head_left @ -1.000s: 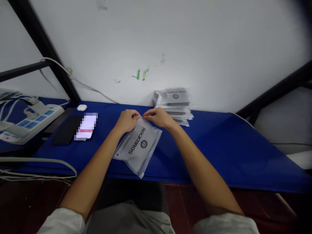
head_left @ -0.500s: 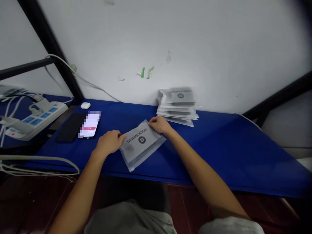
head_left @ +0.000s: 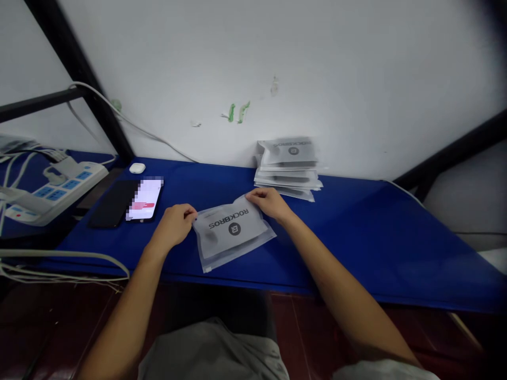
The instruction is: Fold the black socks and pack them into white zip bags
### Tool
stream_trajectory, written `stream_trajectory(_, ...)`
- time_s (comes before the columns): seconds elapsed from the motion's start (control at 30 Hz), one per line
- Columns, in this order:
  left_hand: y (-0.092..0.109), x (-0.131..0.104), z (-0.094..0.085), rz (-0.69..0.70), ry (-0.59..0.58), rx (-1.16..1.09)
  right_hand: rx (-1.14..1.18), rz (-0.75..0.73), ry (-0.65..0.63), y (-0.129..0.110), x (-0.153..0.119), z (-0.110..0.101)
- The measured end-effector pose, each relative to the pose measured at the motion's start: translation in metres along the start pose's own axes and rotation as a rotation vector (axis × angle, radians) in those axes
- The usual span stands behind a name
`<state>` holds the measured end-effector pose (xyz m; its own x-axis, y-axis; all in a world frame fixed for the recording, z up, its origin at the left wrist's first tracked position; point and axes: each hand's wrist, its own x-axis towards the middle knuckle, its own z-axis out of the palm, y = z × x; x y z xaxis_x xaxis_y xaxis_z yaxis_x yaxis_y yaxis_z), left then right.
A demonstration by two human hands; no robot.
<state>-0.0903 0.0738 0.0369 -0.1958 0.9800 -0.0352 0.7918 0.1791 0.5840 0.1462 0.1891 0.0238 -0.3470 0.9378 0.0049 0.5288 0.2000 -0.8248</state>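
A frosted zip bag (head_left: 233, 232) printed ROCKBROS, its lettering upside down to me, lies over the blue table near the front edge. My left hand (head_left: 178, 219) pinches the bag's far left corner between thumb and fingers. At the far right corner, my right hand (head_left: 269, 203) has its fingers closed on the same bag. The slider edge of the bag faces me. Behind my right hand, against the wall, several similar bags (head_left: 291, 163) are piled up.
On the left of the blue table (head_left: 356, 237) are a lit phone (head_left: 147, 199), a dark phone (head_left: 113, 203), a white earbud case (head_left: 137, 168) and a power strip (head_left: 59, 192) with cables. Black frame bars stand at both sides.
The bag has turned slightly and shifted a little right, its printed face now more level. My left hand's fingers have drawn together at the corner. The view has shifted slightly.
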Motion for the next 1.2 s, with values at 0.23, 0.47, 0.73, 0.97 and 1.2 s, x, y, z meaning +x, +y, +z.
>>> stream_trajectory(0.23,0.016,-0.007,-0.011,0.168,0.274,-0.031,0.110,-0.141,0.151,-0.007,-0.021,-0.025)
stream_trajectory(0.47,0.039,-0.027,-0.030,0.340,0.444,-0.006,0.187,-0.230,0.269,-0.024,-0.043,-0.045)
stream_trajectory(0.73,0.052,-0.030,-0.039,0.403,0.538,0.034,0.163,-0.277,0.377,-0.034,-0.052,-0.050)
stream_trajectory(0.97,0.059,-0.026,-0.044,0.447,0.637,0.020,0.182,-0.303,0.443,-0.041,-0.051,-0.052)
stream_trajectory(1.2,0.073,-0.023,-0.053,0.484,0.746,-0.032,0.149,-0.358,0.522,-0.053,-0.047,-0.059)
